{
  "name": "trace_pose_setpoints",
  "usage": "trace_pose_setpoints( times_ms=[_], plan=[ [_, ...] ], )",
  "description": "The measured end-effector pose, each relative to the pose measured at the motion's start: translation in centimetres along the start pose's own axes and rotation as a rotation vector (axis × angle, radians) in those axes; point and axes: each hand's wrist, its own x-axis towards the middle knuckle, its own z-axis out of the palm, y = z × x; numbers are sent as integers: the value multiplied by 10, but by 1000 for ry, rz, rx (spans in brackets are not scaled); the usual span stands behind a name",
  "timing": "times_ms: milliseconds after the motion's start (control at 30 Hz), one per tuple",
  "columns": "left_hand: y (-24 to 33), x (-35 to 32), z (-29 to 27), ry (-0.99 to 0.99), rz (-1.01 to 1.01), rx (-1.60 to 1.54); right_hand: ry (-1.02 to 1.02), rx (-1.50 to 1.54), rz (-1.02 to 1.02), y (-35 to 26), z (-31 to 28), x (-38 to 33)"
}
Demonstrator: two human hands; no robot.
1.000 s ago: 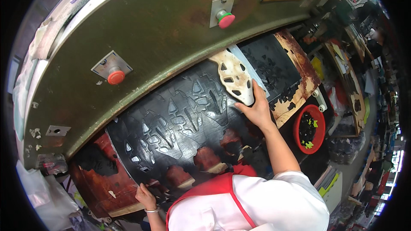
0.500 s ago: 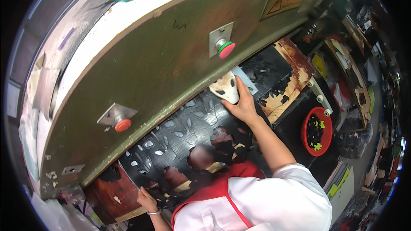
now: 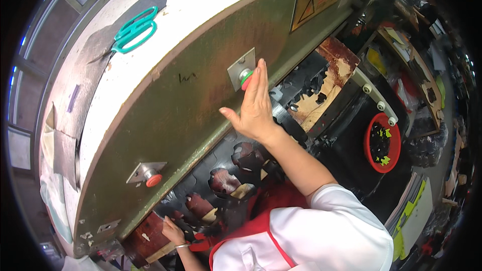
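My right hand (image 3: 254, 106) is raised flat against the olive-green machine head (image 3: 175, 115), its fingertips on the red and green push button (image 3: 245, 78) on a small metal plate. It holds nothing. My left hand (image 3: 172, 230) rests low at the near edge of the black sheet (image 3: 221, 180), which has several shapes punched out of it. A second red push button (image 3: 152, 179) sits on the machine's face above my left hand.
Teal scissors (image 3: 133, 30) lie on the white machine top. A yellow warning label (image 3: 315, 1) is at the upper right. A red basket (image 3: 382, 142) with yellow-green scraps stands to the right, beside a worn wooden cutting board (image 3: 321, 105). Cluttered workbenches run beyond.
My right hand has let go of the pale sole-shaped cutter it held over the sheet and risen to the right button. The view has tilted upward.
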Motion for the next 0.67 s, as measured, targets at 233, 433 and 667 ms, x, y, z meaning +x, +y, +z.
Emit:
trace_pose_setpoints(
  times_ms=[233,433,667],
  plan=[
    [-1,-1,-2,47,-39,57,9,-105,357,75,-42,-61],
    [1,-26,10,132,-101,76,-161,128,701,130,-28,-130],
    [-14,-83,4,216,-81,-177,-101,149,619,81,-98,-148]
  ],
)
